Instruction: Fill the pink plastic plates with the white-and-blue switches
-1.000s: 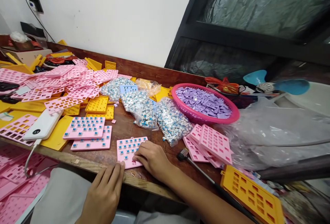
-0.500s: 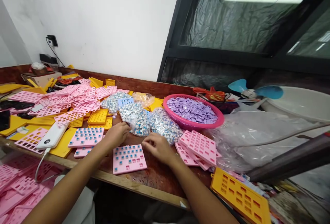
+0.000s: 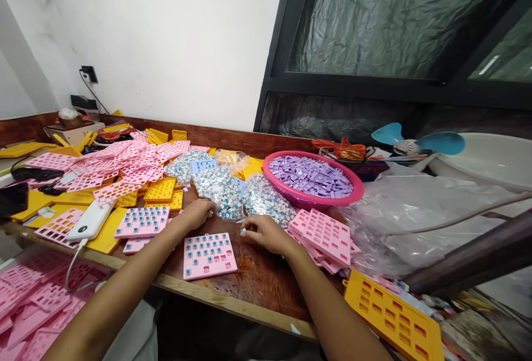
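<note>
A pink keyboard plate [image 3: 210, 272] lies flat at the table's front, with blue key switches in many of its slots and several slots bare at its lower right. Just right of it, my right hand [image 3: 266, 233] pinches a small blue-and-white key switch [image 3: 243, 231] between thumb and finger. My left hand [image 3: 200, 214] is beyond the plate with its fingers curled closed at the edge of a clear bag of key switches [image 3: 221, 189]; what they hold is hidden. Another bag of switches [image 3: 266, 200] lies beside that one, close behind my right hand.
A pink basket [image 3: 357, 192] of purple pieces stands at the back. Pink plates are stacked [image 3: 326, 236] at right, near a yellow plate [image 3: 394, 316]. Left are filled pink plates [image 3: 141, 222], a white power bank [image 3: 90, 220] and a heap of pink plates [image 3: 120, 161].
My right hand has moved slightly right, away from the pink plate, and a key switch now shows in its fingertips. My left hand has shifted a little toward the bag.
</note>
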